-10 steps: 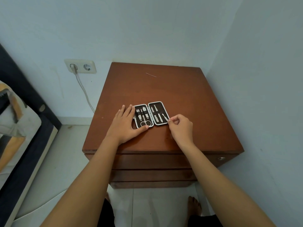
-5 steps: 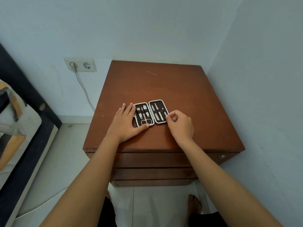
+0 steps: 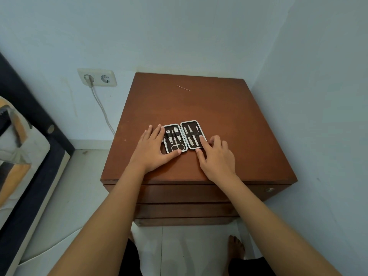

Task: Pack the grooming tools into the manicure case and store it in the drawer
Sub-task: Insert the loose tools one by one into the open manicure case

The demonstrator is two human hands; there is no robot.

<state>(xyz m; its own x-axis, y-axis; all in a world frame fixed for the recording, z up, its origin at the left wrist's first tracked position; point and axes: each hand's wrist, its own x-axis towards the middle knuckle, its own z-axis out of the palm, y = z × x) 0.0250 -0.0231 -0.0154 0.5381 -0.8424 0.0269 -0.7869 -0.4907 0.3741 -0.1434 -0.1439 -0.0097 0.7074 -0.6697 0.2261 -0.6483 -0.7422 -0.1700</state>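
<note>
A small manicure case (image 3: 184, 134) lies open flat on the brown wooden nightstand (image 3: 219, 108), near its front middle. Its two dark halves hold several silver tools under elastic bands, among them small scissors (image 3: 176, 146). My left hand (image 3: 152, 151) rests flat against the case's left half, thumb along its front edge. My right hand (image 3: 216, 155) lies at the right half, fingers spread, with the index fingertip pressing on the rightmost tool. The top drawer front (image 3: 187, 193) under the tabletop is closed.
A thin pale sliver (image 3: 183, 88) lies near the back of the nightstand top. A wall stands close on the right, a socket with a plugged cable (image 3: 97, 77) on the left wall. A bed edge (image 3: 29, 156) is at far left. My bare foot (image 3: 236, 248) is below.
My right hand has changed from a pinch on a tool at the case's right edge to spread fingers pressing down on the right half. The left hand has stayed put.
</note>
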